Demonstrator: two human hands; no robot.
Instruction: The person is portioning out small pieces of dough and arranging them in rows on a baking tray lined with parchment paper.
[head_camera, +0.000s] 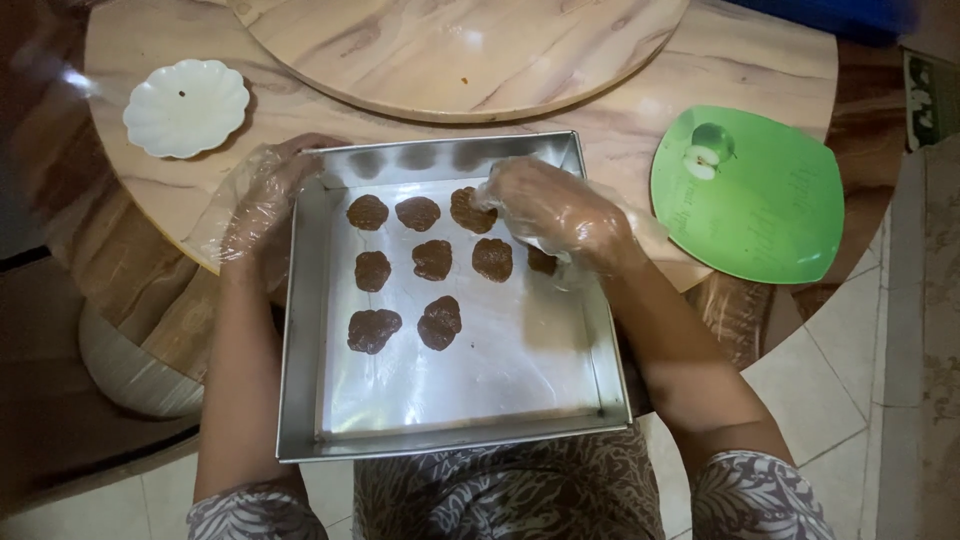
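Head view | right hand (556, 212), gloved, curled down over brown dough patties (432, 258) in square metal pan (300, 300) on table (640, 120); what it is holding, cannot tell | left hand (262, 208), gloved, gripping pan's left rim | advice: keeping pan steady, pressing gently, spacing rows evenly.
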